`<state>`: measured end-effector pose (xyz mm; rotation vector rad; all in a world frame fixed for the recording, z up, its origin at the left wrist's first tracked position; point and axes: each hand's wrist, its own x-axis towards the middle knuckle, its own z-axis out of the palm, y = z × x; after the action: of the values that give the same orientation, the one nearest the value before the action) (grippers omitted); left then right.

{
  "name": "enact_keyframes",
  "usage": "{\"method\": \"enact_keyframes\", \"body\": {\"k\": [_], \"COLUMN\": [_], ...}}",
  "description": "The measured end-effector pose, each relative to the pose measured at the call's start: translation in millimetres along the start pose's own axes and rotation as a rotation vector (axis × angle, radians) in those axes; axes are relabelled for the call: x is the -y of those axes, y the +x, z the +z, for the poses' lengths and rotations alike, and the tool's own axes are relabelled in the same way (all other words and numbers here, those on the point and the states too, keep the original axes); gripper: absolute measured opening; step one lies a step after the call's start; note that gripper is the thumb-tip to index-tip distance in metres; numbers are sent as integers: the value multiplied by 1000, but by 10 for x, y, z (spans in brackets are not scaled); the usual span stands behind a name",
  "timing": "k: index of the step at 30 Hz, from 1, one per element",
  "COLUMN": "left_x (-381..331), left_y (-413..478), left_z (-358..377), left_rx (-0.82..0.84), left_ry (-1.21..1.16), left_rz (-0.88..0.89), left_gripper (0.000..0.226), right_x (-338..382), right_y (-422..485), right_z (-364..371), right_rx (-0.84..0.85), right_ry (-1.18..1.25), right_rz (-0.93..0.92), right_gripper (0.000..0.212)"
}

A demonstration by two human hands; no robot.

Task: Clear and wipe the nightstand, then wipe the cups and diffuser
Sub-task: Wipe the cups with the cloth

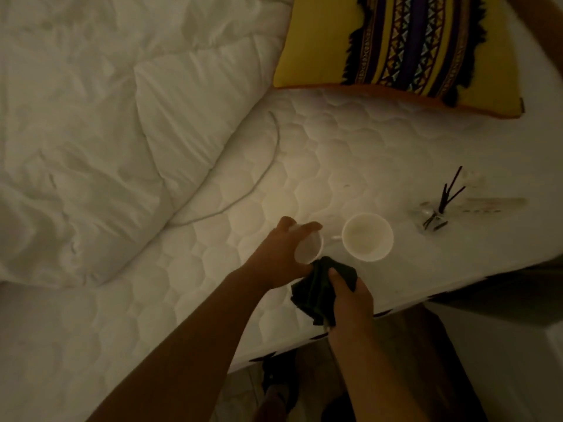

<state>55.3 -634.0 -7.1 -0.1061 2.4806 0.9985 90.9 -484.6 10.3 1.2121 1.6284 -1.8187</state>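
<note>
My left hand (281, 254) grips a small white cup (309, 249), tilted with its mouth turned toward me, just above the mattress. My right hand (350, 295) is closed on a dark cloth (313, 290), whose upper edge touches the cup's lower rim. A second, larger white cup (367, 237) stands upright on the mattress just right of the first, its handle pointing left. Farther right sits a clear glass reed diffuser (432, 219) with dark sticks rising from it.
The quilted white mattress (213, 269) holds everything. A crumpled white duvet (106, 132) covers the left. A yellow patterned cushion (402, 50) lies at the top right. A thin cable (268, 166) curves across the mattress. Its edge runs diagonally at the lower right, with a dark floor below.
</note>
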Motion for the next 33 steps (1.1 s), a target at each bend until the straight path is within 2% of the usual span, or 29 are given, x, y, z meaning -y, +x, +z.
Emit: {"method": "enact_keyframes", "body": {"k": [4, 6, 9, 11, 13, 16, 18, 20, 22, 23, 25, 26, 28, 30, 33], "left_x": [-8, -89, -225, -281, -309, -367, -446, -495, -489, -467, -378, -335, -324, -409, -527], "left_y": [-268, -466, -694, -780, -825, -861, -904, -969, -1035, -1068, -1111, -1109, -1079, -1007, -895], "left_z": [-173, -296, -579, -754, -841, -770, -634, -478, -394, -403, -490, -542, -645, -701, -649], "left_rx": [146, 233, 246, 197, 159, 101, 25, -21, -21, -21, 2, 34, 71, 71, 2], "left_ry": [-276, -453, -703, -807, -957, -1393, -1628, -1865, -1976, -1942, -1644, -1437, -1078, -875, -688], "left_rz": [-77, -46, -4, 1, -13, -216, -274, -258, -269, -293, -389, -396, -286, -228, -197], "left_gripper": [61, 52, 38, 43, 50, 63, 59, 58, 59, 64, 75, 72, 54, 40, 33], "right_x": [190, 356, 526, 578, 609, 656, 638, 580, 548, 555, 615, 653, 690, 659, 507], "right_y": [-237, -365, -464, -517, -588, -675, -702, -730, -746, -738, -692, -663, -632, -624, -692], "right_z": [68, 108, 161, 222, 304, 414, 485, 523, 484, 438, 312, 259, 213, 251, 284], "right_rx": [81, 130, 282, 411, 537, 654, 627, 538, 486, 496, 547, 546, 480, 359, 68], "right_ry": [-197, -250, -161, 6, 219, 474, 480, 398, 270, 198, 13, -81, -214, -322, -542], "right_rz": [-326, -397, -316, -173, -31, 86, 26, -94, -172, -167, -125, -110, -110, -223, -541], "right_gripper": [26, 32, 46, 55, 54, 49, 44, 34, 32, 35, 32, 27, 21, 19, 14]}}
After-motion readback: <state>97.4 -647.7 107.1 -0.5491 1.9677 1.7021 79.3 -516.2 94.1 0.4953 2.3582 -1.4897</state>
